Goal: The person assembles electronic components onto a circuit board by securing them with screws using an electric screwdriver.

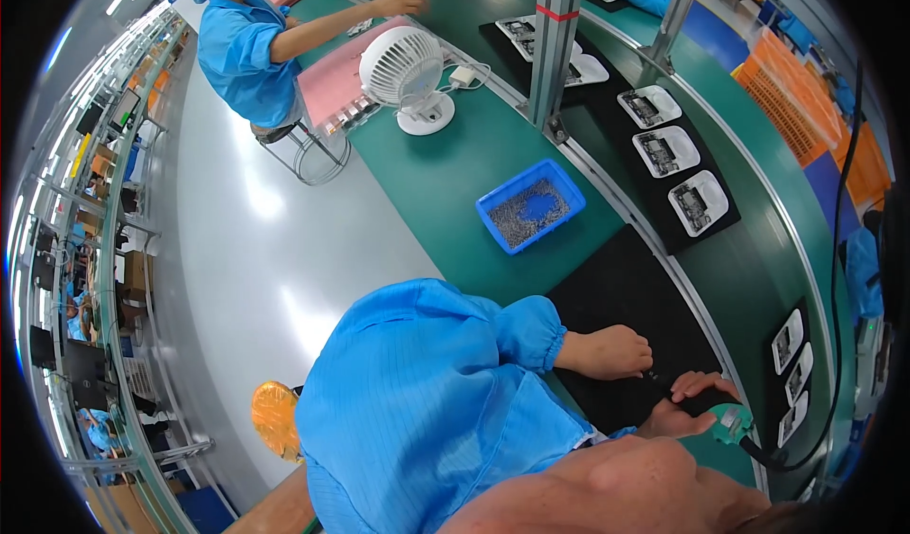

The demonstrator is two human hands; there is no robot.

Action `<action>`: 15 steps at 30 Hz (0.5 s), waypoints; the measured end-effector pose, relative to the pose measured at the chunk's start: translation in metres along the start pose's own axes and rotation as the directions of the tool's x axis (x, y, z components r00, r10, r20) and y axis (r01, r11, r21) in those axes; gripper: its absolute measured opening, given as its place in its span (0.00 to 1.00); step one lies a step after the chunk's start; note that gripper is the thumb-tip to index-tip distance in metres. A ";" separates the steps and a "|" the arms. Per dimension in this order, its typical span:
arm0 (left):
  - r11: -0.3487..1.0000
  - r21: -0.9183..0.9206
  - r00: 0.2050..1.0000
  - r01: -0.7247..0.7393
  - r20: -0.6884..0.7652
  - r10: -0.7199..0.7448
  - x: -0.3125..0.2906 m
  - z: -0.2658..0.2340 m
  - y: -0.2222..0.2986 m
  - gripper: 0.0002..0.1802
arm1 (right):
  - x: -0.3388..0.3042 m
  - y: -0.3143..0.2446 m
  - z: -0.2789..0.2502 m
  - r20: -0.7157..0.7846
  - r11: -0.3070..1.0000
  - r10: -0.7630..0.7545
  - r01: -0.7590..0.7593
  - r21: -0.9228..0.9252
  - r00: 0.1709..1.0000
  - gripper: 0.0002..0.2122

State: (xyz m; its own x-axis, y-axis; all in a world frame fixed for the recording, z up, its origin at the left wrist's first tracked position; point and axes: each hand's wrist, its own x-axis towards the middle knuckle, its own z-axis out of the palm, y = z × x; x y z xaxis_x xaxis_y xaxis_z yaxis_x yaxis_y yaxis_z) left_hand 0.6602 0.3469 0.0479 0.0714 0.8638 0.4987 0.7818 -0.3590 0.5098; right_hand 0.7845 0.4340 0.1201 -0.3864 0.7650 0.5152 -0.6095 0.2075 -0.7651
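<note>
My right hand [684, 409] is wrapped around a green and black electric screwdriver [731, 424], whose cable leads off to the right. Its tip end points toward my left hand [614, 352], which is closed just above a black mat [626, 283]. Whatever the left fingers pinch, close to the screwdriver's tip, is too small to make out. Beyond the mat, a blue tray [548, 232] holds a heap of small grey pieces that look like screws.
White shells with dark circuit boards [666, 151] lie on black pads along the line at right. A metal post [557, 51] rises beside it. A white fan [403, 74] stands on the green bench, near a co-worker in blue [237, 60] with an outstretched arm. A black cable [839, 278] hangs at right.
</note>
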 end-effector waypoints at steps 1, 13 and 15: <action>1.000 0.002 1.000 -0.002 0.003 0.002 -0.001 0.001 0.001 0.09 | -0.001 0.000 -0.001 -0.033 0.999 0.041 -0.040 0.034 0.999 0.27; 0.773 -0.497 0.886 0.395 -0.016 -0.463 0.010 -0.028 0.024 0.12 | 0.017 0.008 -0.033 -0.138 0.849 0.370 -0.274 0.451 0.919 0.19; 0.735 -0.562 0.846 0.380 -0.110 -0.522 0.012 -0.020 0.016 0.12 | 0.020 0.014 -0.045 -0.007 0.656 0.522 -0.396 0.642 0.853 0.19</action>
State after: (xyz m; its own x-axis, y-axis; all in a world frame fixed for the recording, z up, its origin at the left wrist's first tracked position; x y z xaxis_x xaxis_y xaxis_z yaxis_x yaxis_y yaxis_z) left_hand 0.6610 0.3447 0.0758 -0.4156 0.8792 0.2329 0.2536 -0.1340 0.9580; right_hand 0.7991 0.4802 0.1022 -0.6429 0.7651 0.0376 -0.6916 -0.5586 -0.4579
